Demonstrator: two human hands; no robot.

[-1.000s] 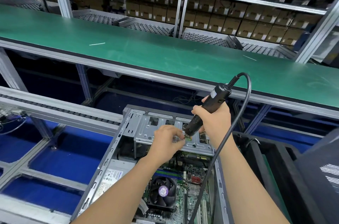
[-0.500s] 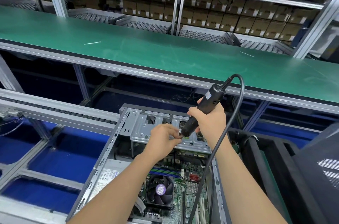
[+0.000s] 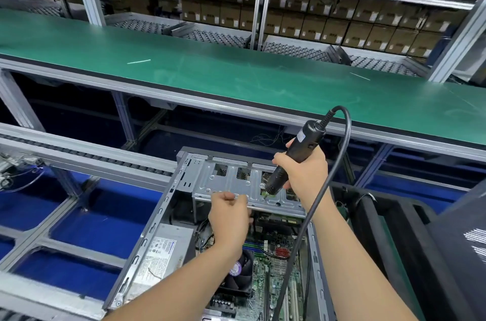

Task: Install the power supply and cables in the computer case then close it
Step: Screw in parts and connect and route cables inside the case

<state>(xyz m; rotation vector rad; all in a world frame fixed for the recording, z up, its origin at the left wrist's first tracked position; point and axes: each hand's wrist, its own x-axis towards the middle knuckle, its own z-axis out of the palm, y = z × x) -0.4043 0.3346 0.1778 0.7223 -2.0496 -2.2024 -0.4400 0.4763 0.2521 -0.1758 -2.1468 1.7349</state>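
The open computer case (image 3: pixel 168 202) lies on its side below me. Its grey power supply (image 3: pixel 163 252) sits in the near left corner, beside the motherboard (image 3: pixel 273 270) and CPU fan (image 3: pixel 239 270). My right hand (image 3: pixel 309 176) grips a black electric screwdriver (image 3: pixel 299 149). The screwdriver's tip points down onto the right part of the metal drive cage (image 3: pixel 231 181), and its cord (image 3: pixel 342 152) loops down over my forearm. My left hand (image 3: pixel 228 215) hovers at the cage's near edge with its fingers curled; nothing shows in them.
A long green conveyor belt (image 3: pixel 236 78) runs across behind the case, with a roller rail (image 3: pixel 79 154) to the left. A black bin (image 3: pixel 381 228) and a dark case panel (image 3: pixel 462 255) stand on the right. Shelves of cardboard boxes (image 3: pixel 342 28) fill the back.
My left hand has drawn away from the screwdriver tip, to the left and toward me. The right hand stays on the screwdriver at the cage.
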